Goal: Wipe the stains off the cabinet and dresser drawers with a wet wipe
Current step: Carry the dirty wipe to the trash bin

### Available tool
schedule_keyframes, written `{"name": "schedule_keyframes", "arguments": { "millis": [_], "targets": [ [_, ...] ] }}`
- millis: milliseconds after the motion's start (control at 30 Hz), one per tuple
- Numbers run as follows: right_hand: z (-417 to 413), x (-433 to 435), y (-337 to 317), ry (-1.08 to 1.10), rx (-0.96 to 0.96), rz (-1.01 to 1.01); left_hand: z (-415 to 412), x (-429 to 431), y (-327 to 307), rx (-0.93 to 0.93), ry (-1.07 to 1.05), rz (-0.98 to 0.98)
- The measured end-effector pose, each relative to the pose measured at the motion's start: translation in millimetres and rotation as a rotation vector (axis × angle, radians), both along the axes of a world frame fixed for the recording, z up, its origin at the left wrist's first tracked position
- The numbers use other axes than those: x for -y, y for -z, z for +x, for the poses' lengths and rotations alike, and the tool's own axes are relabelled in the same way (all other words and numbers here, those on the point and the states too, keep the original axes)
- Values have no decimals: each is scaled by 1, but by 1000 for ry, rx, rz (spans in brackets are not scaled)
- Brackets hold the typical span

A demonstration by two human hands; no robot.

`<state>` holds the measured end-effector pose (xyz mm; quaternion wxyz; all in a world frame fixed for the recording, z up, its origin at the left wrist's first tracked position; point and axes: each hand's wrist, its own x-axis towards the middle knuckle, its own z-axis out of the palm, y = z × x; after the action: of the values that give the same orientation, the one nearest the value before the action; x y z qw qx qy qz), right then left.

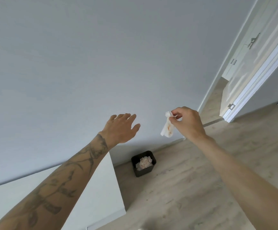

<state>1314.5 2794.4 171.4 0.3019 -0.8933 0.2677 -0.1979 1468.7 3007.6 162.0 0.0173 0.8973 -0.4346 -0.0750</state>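
Observation:
My right hand (189, 121) pinches a crumpled white wet wipe (167, 127) by its top; the wipe hangs down and carries orange-brown stains. It hangs in the air above and slightly right of a small black bin (149, 170) on the floor. My left hand (121, 127) is stretched forward with relaxed fingers and holds nothing. A white dresser top (100, 188) lies under my left forearm at the lower left. Its drawers are out of view.
The black bin stands against the grey wall (101, 63) and holds several used, stained wipes (144, 162). Light wood flooring (193, 188) fills the lower right. A white door (244, 67) stands ajar at the right with a doorway behind it.

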Motion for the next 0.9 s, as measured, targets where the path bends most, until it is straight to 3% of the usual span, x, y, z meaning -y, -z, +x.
{"name": "schedule_keyframes", "arguments": {
  "millis": [433, 600, 900],
  "targets": [
    [126, 102, 224, -105, -198, 151, 84, 85, 213, -184, -201, 129],
    [157, 127, 341, -126, -261, 231, 93, 108, 314, -289, -263, 168],
    [204, 164, 589, -132, -319, 237, 112, 144, 520, -319, -357, 192]
  ]
}}
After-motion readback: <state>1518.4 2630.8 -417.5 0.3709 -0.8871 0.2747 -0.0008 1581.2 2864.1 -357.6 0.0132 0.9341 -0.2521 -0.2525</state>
